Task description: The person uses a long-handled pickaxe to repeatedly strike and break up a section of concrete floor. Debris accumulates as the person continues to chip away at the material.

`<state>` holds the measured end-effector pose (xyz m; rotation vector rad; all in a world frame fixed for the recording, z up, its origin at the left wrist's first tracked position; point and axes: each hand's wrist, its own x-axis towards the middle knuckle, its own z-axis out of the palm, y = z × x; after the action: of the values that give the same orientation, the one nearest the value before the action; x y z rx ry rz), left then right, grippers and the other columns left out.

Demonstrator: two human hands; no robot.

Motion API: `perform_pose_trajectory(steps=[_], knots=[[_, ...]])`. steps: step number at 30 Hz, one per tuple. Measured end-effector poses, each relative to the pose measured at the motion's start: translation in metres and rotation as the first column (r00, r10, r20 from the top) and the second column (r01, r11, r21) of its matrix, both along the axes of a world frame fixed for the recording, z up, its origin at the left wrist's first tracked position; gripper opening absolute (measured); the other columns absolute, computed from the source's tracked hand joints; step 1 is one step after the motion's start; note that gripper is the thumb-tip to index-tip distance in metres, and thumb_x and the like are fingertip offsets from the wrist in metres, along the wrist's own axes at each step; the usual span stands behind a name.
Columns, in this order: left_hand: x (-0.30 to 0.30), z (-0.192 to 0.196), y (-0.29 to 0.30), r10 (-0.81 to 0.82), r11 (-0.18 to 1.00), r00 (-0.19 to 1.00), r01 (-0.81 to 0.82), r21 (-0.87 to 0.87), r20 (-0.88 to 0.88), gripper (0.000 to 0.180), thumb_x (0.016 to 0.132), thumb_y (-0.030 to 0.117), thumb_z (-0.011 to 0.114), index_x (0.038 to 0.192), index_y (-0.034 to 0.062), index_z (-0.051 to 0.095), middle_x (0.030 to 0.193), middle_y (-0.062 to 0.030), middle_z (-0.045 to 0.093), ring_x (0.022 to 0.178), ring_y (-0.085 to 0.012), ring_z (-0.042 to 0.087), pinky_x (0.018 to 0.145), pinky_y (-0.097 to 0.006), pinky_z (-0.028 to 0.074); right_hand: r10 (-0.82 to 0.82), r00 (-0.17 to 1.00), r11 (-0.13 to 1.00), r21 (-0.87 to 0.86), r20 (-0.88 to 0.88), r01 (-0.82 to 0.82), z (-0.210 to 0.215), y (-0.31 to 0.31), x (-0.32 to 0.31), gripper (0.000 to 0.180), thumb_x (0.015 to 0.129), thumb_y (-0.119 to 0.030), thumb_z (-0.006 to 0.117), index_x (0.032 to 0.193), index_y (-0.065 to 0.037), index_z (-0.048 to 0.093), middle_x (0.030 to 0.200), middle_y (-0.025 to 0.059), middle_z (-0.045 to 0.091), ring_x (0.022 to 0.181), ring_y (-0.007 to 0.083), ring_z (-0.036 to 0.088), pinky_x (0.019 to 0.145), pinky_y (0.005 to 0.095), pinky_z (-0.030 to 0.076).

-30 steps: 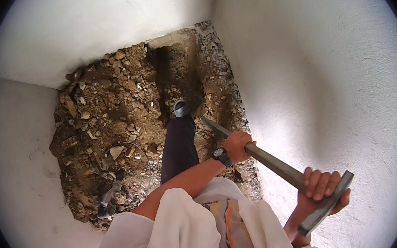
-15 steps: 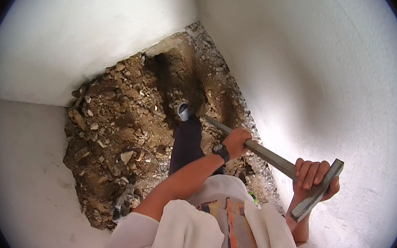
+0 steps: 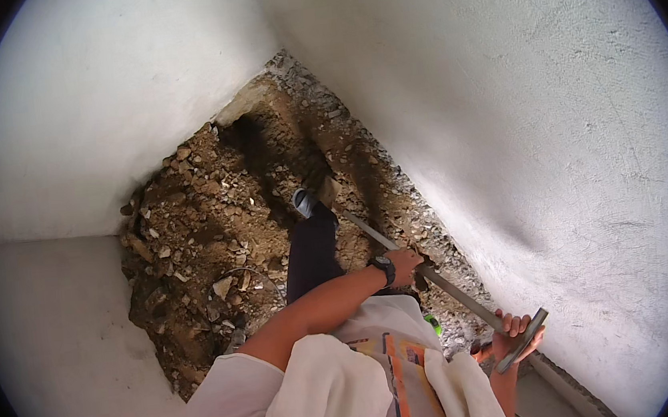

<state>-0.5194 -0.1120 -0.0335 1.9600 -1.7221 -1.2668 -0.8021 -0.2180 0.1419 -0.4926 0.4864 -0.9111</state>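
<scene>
A long-shafted shovel (image 3: 459, 296) with a T-shaped grip slants from the lower right toward the dug ground. My left hand (image 3: 405, 266), below a dark wristwatch (image 3: 384, 268), is wrapped round the middle of the shaft. At the upper end, my right hand (image 3: 515, 332) grips the shaft by the crossbar, its fingers curled round it. The dirt-coloured blade (image 3: 329, 190) rests among the soil just right of my shoe (image 3: 304, 202); its edge blends into the earth.
Broken soil and stones (image 3: 198, 221) are heaped on the left, beside a darker hollow (image 3: 251, 144). White walls, a left one (image 3: 99, 110) and a right one (image 3: 517, 110), meet beyond the dig. A thin wire (image 3: 255, 271) curves over the rubble.
The view has turned, so the wall corner lies further left. Both hands and the shovel's grip sit lower in view, and the blade now shows beside my shoe. Both hands keep their hold.
</scene>
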Motion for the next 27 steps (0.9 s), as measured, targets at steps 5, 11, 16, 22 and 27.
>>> perform_pose_trajectory(steps=[5, 11, 16, 22, 27], knots=[[0.014, 0.004, 0.015, 0.09, 0.915, 0.982, -0.148, -0.376, -0.168, 0.043, 0.069, 0.027, 0.079, 0.103, 0.0109, 0.058, 0.103, -0.0134, 0.058, 0.097, -0.0352, 0.055, 0.083, -0.047, 0.044, 0.097, 0.994, 0.988, -0.121, -0.041, -0.101, 0.037, 0.024, 0.057, 0.051, 0.094, -0.054, 0.044, 0.073, -0.009, 0.055, 0.056, 0.0063, 0.051, 0.066, 0.0227, 0.051, 0.093, 0.0477, 0.041], [0.082, 0.015, 0.013, 0.326, 0.748, 0.927, -0.374, -0.548, -0.186, 0.025, 0.076, 0.025, 0.076, 0.081, 0.011, 0.055, 0.078, -0.0117, 0.057, 0.077, -0.0365, 0.054, 0.067, -0.046, 0.041, 0.246, 0.968, 0.943, -0.222, -0.042, -0.249, 0.097, 0.009, 0.181, 0.047, 0.095, -0.05, 0.037, 0.072, -0.012, 0.051, 0.056, 0.0051, 0.05, 0.059, 0.0213, 0.048, 0.085, 0.0424, 0.039], [0.138, -0.001, -0.007, 0.377, 0.765, 0.908, -0.417, -0.491, -0.183, 0.023, 0.085, 0.023, 0.069, 0.076, 0.0084, 0.054, 0.074, -0.0153, 0.055, 0.073, -0.0374, 0.054, 0.064, -0.049, 0.041, 0.261, 0.959, 0.913, -0.295, -0.11, -0.282, 0.077, -0.005, 0.248, 0.046, 0.097, -0.049, 0.036, 0.07, -0.013, 0.049, 0.053, 0.0017, 0.045, 0.057, 0.0184, 0.045, 0.081, 0.0391, 0.038], [0.113, -0.04, -0.015, 0.309, 0.774, 0.935, -0.352, -0.527, -0.171, 0.024, 0.073, 0.02, 0.075, 0.077, 0.0112, 0.054, 0.077, -0.0128, 0.054, 0.077, -0.0384, 0.053, 0.067, -0.051, 0.041, 0.231, 0.97, 0.931, -0.27, -0.077, -0.243, 0.031, -0.015, 0.198, 0.047, 0.098, -0.051, 0.036, 0.072, -0.013, 0.048, 0.058, 0.0015, 0.046, 0.063, 0.019, 0.047, 0.09, 0.0428, 0.039], [0.09, -0.048, -0.014, 0.186, 0.867, 0.975, -0.22, -0.447, -0.118, 0.032, 0.068, 0.021, 0.078, 0.089, 0.0126, 0.056, 0.087, -0.0109, 0.056, 0.087, -0.0361, 0.054, 0.074, -0.048, 0.043, 0.221, 0.941, 0.945, -0.184, -0.258, -0.272, 0.024, -0.014, 0.143, 0.048, 0.095, -0.05, 0.041, 0.087, -0.005, 0.057, 0.081, 0.0122, 0.061, 0.087, 0.0254, 0.059, 0.1, 0.0472, 0.038]])
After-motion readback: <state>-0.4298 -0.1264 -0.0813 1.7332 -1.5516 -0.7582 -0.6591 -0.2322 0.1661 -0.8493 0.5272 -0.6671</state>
